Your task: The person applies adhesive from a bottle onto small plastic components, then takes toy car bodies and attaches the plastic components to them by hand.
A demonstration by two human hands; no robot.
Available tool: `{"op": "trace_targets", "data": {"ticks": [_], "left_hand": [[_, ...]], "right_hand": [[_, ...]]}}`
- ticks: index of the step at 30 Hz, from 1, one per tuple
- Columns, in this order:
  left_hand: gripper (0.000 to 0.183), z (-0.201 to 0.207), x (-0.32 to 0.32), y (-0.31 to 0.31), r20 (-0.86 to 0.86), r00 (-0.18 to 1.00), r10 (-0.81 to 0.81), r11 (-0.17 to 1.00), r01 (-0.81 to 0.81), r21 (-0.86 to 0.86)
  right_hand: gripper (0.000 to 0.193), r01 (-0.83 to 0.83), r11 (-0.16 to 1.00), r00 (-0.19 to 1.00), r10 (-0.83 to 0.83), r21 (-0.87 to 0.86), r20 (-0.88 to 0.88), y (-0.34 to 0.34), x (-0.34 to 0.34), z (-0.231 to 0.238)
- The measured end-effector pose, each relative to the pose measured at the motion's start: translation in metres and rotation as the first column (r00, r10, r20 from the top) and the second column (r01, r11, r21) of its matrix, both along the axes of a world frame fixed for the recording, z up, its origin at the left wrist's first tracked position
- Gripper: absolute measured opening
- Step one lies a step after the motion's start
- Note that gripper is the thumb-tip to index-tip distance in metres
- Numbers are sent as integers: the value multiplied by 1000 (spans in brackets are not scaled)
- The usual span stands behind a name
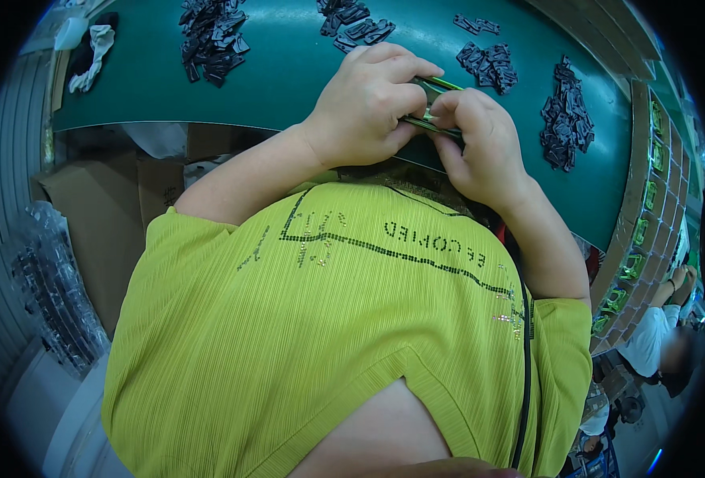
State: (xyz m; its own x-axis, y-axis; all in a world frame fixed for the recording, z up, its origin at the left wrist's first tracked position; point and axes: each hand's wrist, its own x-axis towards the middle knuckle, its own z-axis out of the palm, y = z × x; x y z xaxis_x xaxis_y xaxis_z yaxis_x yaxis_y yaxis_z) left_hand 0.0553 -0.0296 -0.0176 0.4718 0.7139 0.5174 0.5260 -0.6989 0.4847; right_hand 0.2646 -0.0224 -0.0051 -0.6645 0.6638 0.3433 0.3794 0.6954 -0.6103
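Over the near edge of the green table, my two hands meet around a small frame-like part (445, 83) with bright green edges. My left hand (368, 103) grips its left side, fingers curled over the top. On the other side my right hand (486, 147) pinches it, thumb below and fingertips reaching into its middle. My fingers cover most of the part, so its full shape is hidden. Just beyond my hands lie piles of small black plastic pieces: one pile (360, 28) past my left hand and another (489, 65) past my right.
More black pieces form a pile (211, 40) at the far left and another (566, 119) at the right. Along the right edge stands a divided box holding green frames (633, 265). A white glove (101, 52) lies at left, above a cardboard box (93, 231). Another person (647, 346) sits at far right.
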Motion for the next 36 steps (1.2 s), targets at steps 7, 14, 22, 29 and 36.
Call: {"op": "trace_targets", "data": {"ticks": [7,14,22,29,36], "left_hand": [[19,7,2,-2,-64,998,27,994,-33,-103],[19,8,6,-1,-97,995,-7,981,-12,-194],[23,21,2,23,-43,996,-75,979,66,-192],[23,50,15,50,117,993,-24,555,111,-824],[26,52,29,75,440,898,-19,191,435,-880]], "right_hand": [[65,-5,998,996,-1,66,89,1,4,11],[75,23,1000,997,-21,-22,79,3,11,10],[55,67,967,995,-82,-245,-51,15,20,19],[28,68,996,986,-77,-61,-147,31,20,53],[18,31,1000,998,-32,-3,-54,53,41,57]]}}
